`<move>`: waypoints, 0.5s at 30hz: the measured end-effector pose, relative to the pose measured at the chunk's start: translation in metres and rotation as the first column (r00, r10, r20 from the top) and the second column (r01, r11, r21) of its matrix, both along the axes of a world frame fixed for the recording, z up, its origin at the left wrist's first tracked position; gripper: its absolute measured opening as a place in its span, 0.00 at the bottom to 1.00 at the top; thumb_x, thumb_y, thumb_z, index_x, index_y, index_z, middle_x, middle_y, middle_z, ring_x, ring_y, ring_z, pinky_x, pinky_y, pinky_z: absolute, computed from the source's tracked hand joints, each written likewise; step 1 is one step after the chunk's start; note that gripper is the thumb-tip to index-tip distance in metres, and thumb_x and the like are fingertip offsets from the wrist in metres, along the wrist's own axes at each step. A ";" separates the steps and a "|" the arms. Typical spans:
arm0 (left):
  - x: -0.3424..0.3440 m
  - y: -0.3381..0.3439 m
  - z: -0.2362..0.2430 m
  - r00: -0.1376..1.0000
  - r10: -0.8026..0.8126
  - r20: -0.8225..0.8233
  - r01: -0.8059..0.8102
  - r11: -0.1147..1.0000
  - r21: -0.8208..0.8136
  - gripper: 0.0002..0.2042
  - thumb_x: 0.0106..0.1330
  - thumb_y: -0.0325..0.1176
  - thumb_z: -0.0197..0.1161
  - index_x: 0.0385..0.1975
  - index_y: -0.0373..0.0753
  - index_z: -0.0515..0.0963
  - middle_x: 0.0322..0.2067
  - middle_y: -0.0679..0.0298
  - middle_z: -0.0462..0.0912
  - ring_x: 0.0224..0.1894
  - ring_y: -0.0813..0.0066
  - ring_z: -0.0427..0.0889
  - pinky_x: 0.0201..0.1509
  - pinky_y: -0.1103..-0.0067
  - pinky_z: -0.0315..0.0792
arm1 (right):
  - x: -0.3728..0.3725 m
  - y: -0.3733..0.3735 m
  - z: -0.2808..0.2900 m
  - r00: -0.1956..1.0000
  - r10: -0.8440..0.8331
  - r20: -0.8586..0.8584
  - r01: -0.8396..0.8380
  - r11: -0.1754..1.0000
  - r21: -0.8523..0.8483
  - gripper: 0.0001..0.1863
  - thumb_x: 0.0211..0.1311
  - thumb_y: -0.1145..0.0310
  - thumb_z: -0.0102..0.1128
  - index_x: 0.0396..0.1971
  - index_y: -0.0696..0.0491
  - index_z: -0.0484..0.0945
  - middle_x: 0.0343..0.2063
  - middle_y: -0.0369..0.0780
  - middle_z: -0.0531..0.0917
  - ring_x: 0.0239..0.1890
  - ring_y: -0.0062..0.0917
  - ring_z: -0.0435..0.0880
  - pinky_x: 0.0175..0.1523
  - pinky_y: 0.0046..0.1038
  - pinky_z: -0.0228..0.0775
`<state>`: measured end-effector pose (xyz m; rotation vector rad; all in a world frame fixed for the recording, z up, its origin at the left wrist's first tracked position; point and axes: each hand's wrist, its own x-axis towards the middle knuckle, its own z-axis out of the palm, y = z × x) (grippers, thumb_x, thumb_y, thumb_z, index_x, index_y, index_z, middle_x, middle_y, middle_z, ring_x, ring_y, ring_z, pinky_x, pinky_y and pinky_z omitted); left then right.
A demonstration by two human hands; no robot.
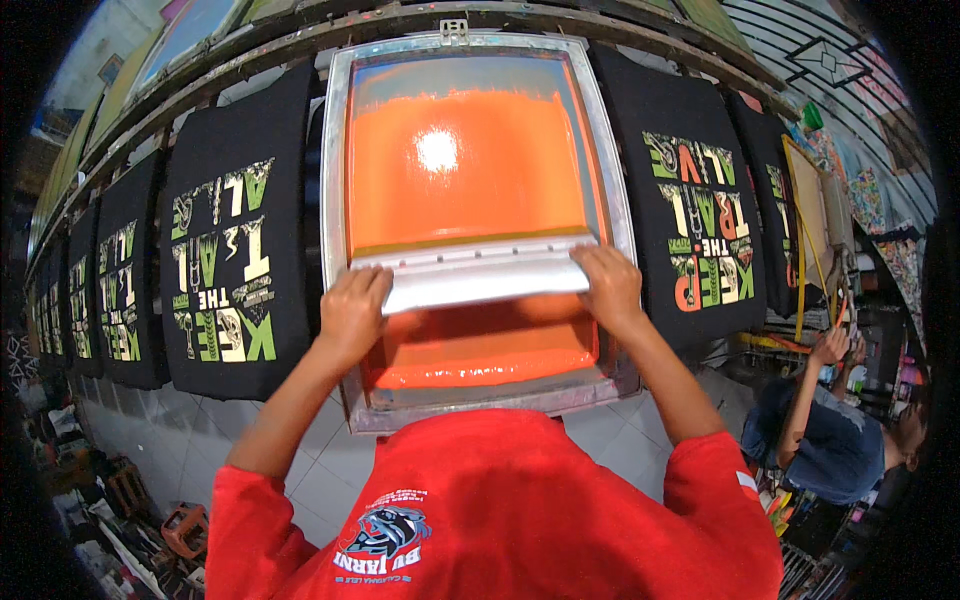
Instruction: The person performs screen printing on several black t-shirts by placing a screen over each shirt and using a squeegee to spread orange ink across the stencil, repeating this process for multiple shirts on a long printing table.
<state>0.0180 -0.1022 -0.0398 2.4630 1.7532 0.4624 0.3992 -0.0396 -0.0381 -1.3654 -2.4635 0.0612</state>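
Both arms reach forward with the elbows bent and spread wide, the left forearm point(300, 395) slanting inward and to the right, the right forearm point(672, 378) mirroring it toward the left. The left hand point(355, 306) is curled into a grip with its back turned up, the wrist nearly in line with the forearm. Well apart from it and slightly farther forward, the right hand point(608, 284) is likewise clenched, its knuckles uppermost, the thumbs hard to make out.
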 end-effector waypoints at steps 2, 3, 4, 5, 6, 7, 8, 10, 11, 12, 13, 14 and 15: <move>-0.010 0.047 -0.015 0.996 0.054 -0.070 -0.055 0.998 -0.004 0.23 0.42 0.26 0.71 0.44 0.39 0.79 0.43 0.56 0.82 0.44 0.56 0.82 0.45 0.66 0.78 | -0.007 0.052 -0.004 1.000 -0.002 -0.017 0.003 0.999 0.046 0.25 0.33 0.80 0.69 0.40 0.52 0.80 0.40 0.41 0.84 0.43 0.37 0.83 0.45 0.35 0.77; -0.009 0.073 -0.009 0.999 0.040 -0.035 -0.037 0.996 0.081 0.19 0.43 0.25 0.70 0.39 0.39 0.78 0.38 0.57 0.81 0.42 0.57 0.82 0.42 0.66 0.78 | -0.011 0.076 -0.005 0.999 0.000 -0.041 0.003 0.997 0.080 0.25 0.34 0.80 0.70 0.40 0.52 0.80 0.40 0.41 0.84 0.42 0.37 0.83 0.44 0.36 0.77; -0.009 0.097 -0.004 1.000 0.026 -0.003 -0.026 0.985 0.169 0.15 0.45 0.25 0.69 0.34 0.40 0.76 0.32 0.58 0.80 0.39 0.58 0.82 0.40 0.66 0.78 | -0.016 0.101 -0.003 0.998 0.015 -0.058 -0.008 0.994 0.108 0.23 0.36 0.78 0.70 0.39 0.52 0.81 0.39 0.41 0.84 0.42 0.37 0.83 0.44 0.37 0.77; -0.014 0.121 -0.003 0.998 0.043 -0.039 -0.039 0.993 0.112 0.17 0.46 0.27 0.71 0.38 0.40 0.78 0.36 0.57 0.82 0.40 0.56 0.82 0.42 0.66 0.78 | -0.021 0.126 0.000 0.997 0.035 -0.076 -0.024 0.990 0.138 0.21 0.38 0.77 0.71 0.39 0.52 0.81 0.38 0.41 0.84 0.41 0.38 0.83 0.43 0.37 0.77; -0.020 0.145 -0.002 0.996 0.049 -0.077 -0.044 0.998 0.053 0.19 0.48 0.30 0.73 0.43 0.39 0.79 0.40 0.56 0.83 0.42 0.55 0.83 0.44 0.65 0.78 | -0.025 0.150 -0.002 0.998 0.009 -0.063 -0.001 0.993 0.122 0.19 0.40 0.75 0.71 0.38 0.51 0.82 0.38 0.42 0.85 0.41 0.38 0.83 0.43 0.38 0.77; -0.023 0.168 -0.003 0.996 0.063 -0.070 -0.057 0.995 0.083 0.18 0.50 0.33 0.72 0.41 0.40 0.80 0.39 0.55 0.83 0.41 0.54 0.83 0.43 0.65 0.78 | -0.029 0.173 -0.001 0.999 -0.010 -0.048 0.015 0.994 0.109 0.17 0.42 0.73 0.71 0.37 0.51 0.82 0.38 0.42 0.85 0.41 0.38 0.84 0.43 0.38 0.77; -0.028 0.187 -0.002 0.995 0.078 -0.064 -0.070 0.991 0.113 0.16 0.51 0.35 0.72 0.40 0.41 0.80 0.37 0.55 0.83 0.40 0.53 0.83 0.42 0.64 0.78 | -0.035 0.192 0.007 1.000 -0.019 -0.016 0.021 0.995 0.099 0.13 0.46 0.69 0.70 0.36 0.49 0.83 0.35 0.43 0.85 0.39 0.39 0.84 0.43 0.39 0.77; -0.028 0.221 0.022 0.995 0.088 -0.045 -0.086 0.995 0.042 0.15 0.52 0.41 0.72 0.37 0.43 0.82 0.33 0.52 0.84 0.36 0.50 0.84 0.40 0.62 0.78 | -0.042 0.224 0.022 0.997 -0.068 0.044 0.064 0.994 0.089 0.12 0.47 0.60 0.71 0.32 0.49 0.85 0.28 0.44 0.85 0.33 0.43 0.85 0.39 0.42 0.77; -0.038 0.238 0.030 0.996 0.079 -0.051 -0.079 0.997 0.005 0.14 0.52 0.43 0.71 0.34 0.43 0.83 0.29 0.50 0.84 0.34 0.49 0.84 0.39 0.62 0.78 | -0.048 0.245 0.038 0.996 -0.053 0.079 0.058 0.996 -0.064 0.13 0.47 0.59 0.71 0.31 0.50 0.85 0.28 0.45 0.86 0.33 0.43 0.85 0.38 0.43 0.77; -0.046 0.252 0.038 0.998 0.043 -0.051 -0.044 0.999 -0.005 0.14 0.50 0.40 0.70 0.36 0.43 0.84 0.28 0.50 0.84 0.33 0.51 0.84 0.39 0.62 0.79 | -0.050 0.254 0.052 0.993 -0.030 0.116 0.055 0.974 -0.219 0.14 0.46 0.58 0.72 0.30 0.50 0.85 0.28 0.45 0.86 0.32 0.44 0.85 0.38 0.43 0.77; -0.051 0.253 0.044 1.000 0.026 -0.010 -0.026 1.000 0.004 0.14 0.50 0.40 0.70 0.36 0.43 0.84 0.28 0.50 0.84 0.32 0.51 0.84 0.39 0.62 0.79 | -0.052 0.254 0.059 0.995 -0.037 0.098 0.053 0.985 -0.165 0.13 0.45 0.59 0.72 0.31 0.49 0.85 0.27 0.46 0.85 0.32 0.44 0.85 0.38 0.44 0.76; -0.056 0.254 0.050 1.000 0.008 0.031 -0.009 1.000 0.014 0.14 0.49 0.39 0.70 0.36 0.43 0.84 0.28 0.50 0.84 0.32 0.51 0.84 0.39 0.62 0.79 | -0.051 0.249 0.064 0.996 -0.043 0.078 0.051 0.992 -0.111 0.13 0.44 0.60 0.72 0.31 0.48 0.86 0.27 0.47 0.85 0.32 0.44 0.85 0.39 0.44 0.76; -0.052 0.244 0.055 0.999 0.016 0.038 -0.015 1.000 -0.006 0.14 0.49 0.38 0.70 0.35 0.42 0.84 0.28 0.49 0.84 0.32 0.50 0.84 0.39 0.62 0.78 | -0.045 0.237 0.062 0.996 -0.058 0.068 0.063 0.995 -0.075 0.13 0.43 0.61 0.72 0.32 0.47 0.86 0.27 0.48 0.85 0.32 0.44 0.84 0.39 0.44 0.75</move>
